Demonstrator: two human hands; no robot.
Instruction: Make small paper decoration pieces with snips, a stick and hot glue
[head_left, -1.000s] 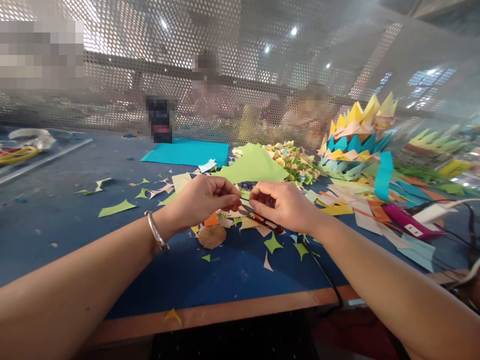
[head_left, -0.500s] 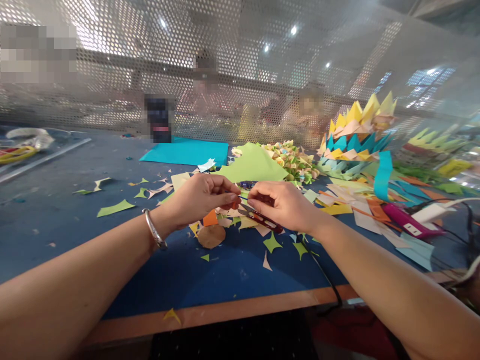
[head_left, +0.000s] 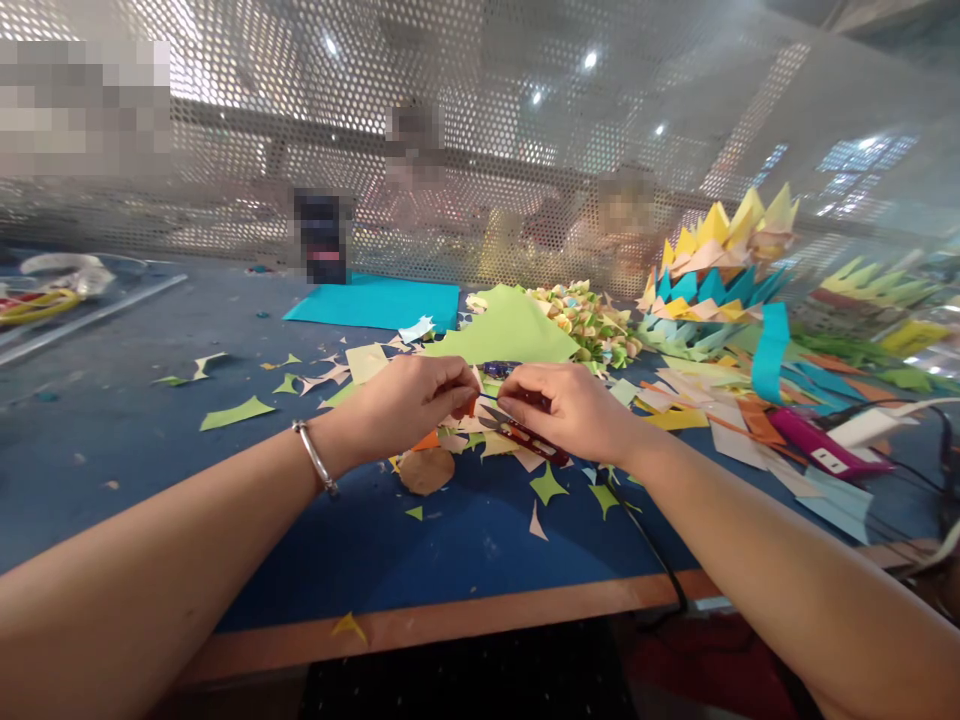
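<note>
My left hand (head_left: 435,395), with a silver bangle at its wrist, is closed in a pinch on a small orange paper piece (head_left: 472,406). Opposite it, a short gap away, my right hand (head_left: 559,400) pinches a thin dark stick (head_left: 487,399) that points toward the orange piece. Most of that stick is hidden by the fingers. Under the right fingers lie small scissors (head_left: 529,440) with dark red handles, blades toward the left. A round brown disc (head_left: 426,471) rests on the blue table near my left hand. Green paper scraps (head_left: 549,484) are scattered around.
A green paper sheet (head_left: 502,325) and a blue sheet (head_left: 375,302) lie farther back. Beside them is a heap of small folded paper pieces (head_left: 589,320). Stacked zigzag paper crowns (head_left: 712,270) stand at right, near paper strips and a magenta power strip (head_left: 825,445) with cables.
My left hand has turned slightly and its fingers are drawn in closer on the orange piece. My right hand keeps its pinch almost unmoved. The view has shifted a little.
</note>
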